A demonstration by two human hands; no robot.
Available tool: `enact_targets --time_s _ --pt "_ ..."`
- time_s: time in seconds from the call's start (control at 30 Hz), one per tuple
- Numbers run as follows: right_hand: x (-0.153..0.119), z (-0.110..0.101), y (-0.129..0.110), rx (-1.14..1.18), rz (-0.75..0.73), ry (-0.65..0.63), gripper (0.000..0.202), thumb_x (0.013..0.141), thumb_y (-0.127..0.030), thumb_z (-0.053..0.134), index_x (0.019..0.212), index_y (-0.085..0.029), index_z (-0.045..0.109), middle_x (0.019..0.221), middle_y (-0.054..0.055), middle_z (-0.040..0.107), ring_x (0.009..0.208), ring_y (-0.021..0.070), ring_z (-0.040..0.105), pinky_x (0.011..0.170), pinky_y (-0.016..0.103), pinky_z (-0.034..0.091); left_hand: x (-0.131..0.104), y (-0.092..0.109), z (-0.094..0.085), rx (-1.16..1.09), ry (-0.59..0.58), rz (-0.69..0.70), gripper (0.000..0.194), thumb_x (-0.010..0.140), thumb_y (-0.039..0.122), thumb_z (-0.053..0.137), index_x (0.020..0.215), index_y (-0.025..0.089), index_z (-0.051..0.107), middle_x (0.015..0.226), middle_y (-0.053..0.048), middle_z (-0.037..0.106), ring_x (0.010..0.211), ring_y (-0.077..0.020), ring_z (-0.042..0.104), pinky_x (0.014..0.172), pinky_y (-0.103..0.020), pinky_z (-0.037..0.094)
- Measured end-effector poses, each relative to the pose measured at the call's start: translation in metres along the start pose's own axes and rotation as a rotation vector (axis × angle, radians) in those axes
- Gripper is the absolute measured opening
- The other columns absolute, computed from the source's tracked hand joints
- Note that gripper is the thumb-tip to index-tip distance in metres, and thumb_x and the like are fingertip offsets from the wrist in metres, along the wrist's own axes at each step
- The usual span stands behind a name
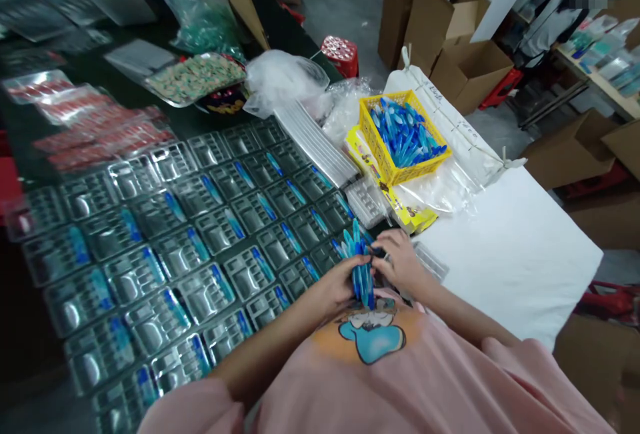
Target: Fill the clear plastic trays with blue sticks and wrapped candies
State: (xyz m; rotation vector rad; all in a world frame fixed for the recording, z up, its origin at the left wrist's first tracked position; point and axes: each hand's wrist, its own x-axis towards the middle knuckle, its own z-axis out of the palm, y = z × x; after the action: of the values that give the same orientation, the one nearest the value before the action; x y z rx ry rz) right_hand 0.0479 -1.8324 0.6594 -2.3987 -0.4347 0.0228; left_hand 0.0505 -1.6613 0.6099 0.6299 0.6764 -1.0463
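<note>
My left hand (pixel 336 282) grips a bunch of blue plastic pieces (pixel 361 262) held upright near the table's front edge. My right hand (pixel 400 262) is at the right side of the same bunch, fingers pinching at it. Rows of clear blister trays (pixel 165 247) cover the dark table to the left, many with one blue piece lying in a slot. A yellow basket (pixel 376 147) full of blue pieces stands beyond my hands.
White board (pixel 515 254) lies at right. A stack of clear trays (pixel 315 144), plastic bags (pixel 280 81), a tray of small mixed items (pixel 195 77) and red-filled packs (pixel 95 127) sit farther back. Cardboard boxes (pixel 450 34) and a red stool (pixel 340 54) stand on the floor.
</note>
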Motion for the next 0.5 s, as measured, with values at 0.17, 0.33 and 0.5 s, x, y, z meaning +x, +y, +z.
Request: enact_targets --time_s 0.17,0.33,0.5 --pt "0.039 -0.007 0.020 0.500 -0.016 -0.167 0.053 0.096 -0.059 0.033 0.120 -0.024 0.065 0.123 0.009 0.063 0.120 0.0216 0.054 0.104 0.041 0.042 -0.013 -0.024 0.010 0.124 -0.197 -0.109 0.025 0.062 0.019 0.078 0.084 0.012 0.067 0.072 -0.005 0.070 0.066 -0.0186 0.067 0.071 -0.033 0.054" --pt "0.034 0.010 0.003 0.721 -0.051 -0.566 0.051 0.097 -0.055 0.037 0.096 -0.019 0.073 0.102 0.007 0.069 0.096 0.0177 0.064 0.089 0.033 0.050 -0.019 -0.041 0.001 0.166 -0.404 -0.029 0.031 0.061 0.022 0.080 0.089 0.013 0.070 0.082 -0.008 0.073 0.076 -0.0203 0.068 0.078 -0.035 0.053" --pt "0.007 0.009 -0.022 0.782 0.100 -0.460 0.046 0.093 -0.059 0.044 0.095 -0.021 0.070 0.099 0.006 0.067 0.096 0.0182 0.063 0.093 0.034 0.048 -0.028 -0.045 0.000 0.293 -0.438 0.045 0.025 0.057 0.022 0.080 0.079 0.013 0.071 0.076 -0.006 0.071 0.070 -0.0171 0.064 0.072 -0.030 0.051"
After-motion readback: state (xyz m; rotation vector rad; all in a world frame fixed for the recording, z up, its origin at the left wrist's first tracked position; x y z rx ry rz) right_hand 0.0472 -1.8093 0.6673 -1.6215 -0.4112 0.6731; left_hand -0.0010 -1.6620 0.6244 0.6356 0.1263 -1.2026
